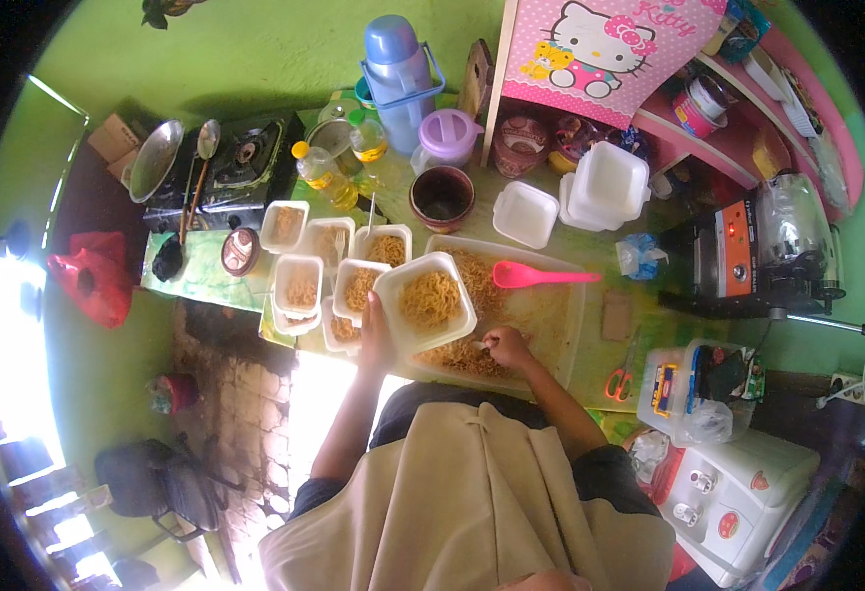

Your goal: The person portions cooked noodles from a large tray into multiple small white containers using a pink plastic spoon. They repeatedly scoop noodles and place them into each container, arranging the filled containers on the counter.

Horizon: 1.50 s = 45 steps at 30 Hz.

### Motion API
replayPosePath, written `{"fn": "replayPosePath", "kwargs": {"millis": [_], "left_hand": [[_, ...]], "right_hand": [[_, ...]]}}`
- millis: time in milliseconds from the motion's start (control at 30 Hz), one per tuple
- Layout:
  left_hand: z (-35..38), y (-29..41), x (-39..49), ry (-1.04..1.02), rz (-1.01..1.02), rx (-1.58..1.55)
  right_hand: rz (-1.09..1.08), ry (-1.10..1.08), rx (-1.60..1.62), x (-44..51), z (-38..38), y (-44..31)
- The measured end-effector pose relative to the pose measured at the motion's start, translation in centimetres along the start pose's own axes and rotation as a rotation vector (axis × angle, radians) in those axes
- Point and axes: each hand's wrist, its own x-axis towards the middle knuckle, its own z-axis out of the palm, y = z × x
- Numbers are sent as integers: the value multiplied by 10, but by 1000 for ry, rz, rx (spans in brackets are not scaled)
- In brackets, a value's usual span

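Note:
My left hand (377, 336) holds up a white foam container (465, 314) with noodles (430, 300) in it, gripping its left side. The container tilts over the left part of a wide translucent plastic tray (569, 318). Loose noodles (469, 273) lie along the tray's left side. Low over the tray's near part, my right hand (508, 349) pinches a small pale utensil; its working end is hard to make out among the noodles. A pink plastic rice spoon (524, 275) rests in the tray, its handle reaching right.
Several filled foam containers (299, 284) stand to the left, some stacked. Empty foam containers (609, 185) sit at the back right, near a dark pot (442, 198). Oil bottles (327, 177) and a gas stove (244, 159) are farther left. Scissors (619, 384) lie right of the tray.

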Motion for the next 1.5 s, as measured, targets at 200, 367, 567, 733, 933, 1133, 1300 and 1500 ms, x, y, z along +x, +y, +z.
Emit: {"fn": "replayPosePath", "kwargs": {"millis": [200,367,567,733,933,1133,1300,1500], "left_hand": [[-10,-2,5,-42,56,-140],[-25,-9,15,98,103,47],[-33,-24,28,109,101,149],[-32,-47,39,-4,73,-75],[-1,-39,28,-38,3,71],[-16,-114,60,-132,303,397],[34,-89,50,-258,4,167],[71,-56,21,-218,53,37]], "right_hand": [[55,-84,156,-9,-11,1],[44,-77,256,-27,-45,-22],[-5,29,249,-53,-98,-59],[-66,131,191,-80,-145,-106],[-132,325,83,-120,-199,-172],[-277,442,93,-144,-238,-210],[-421,514,114,-155,-259,-240],[-372,407,-70,-135,-237,-245]]}}
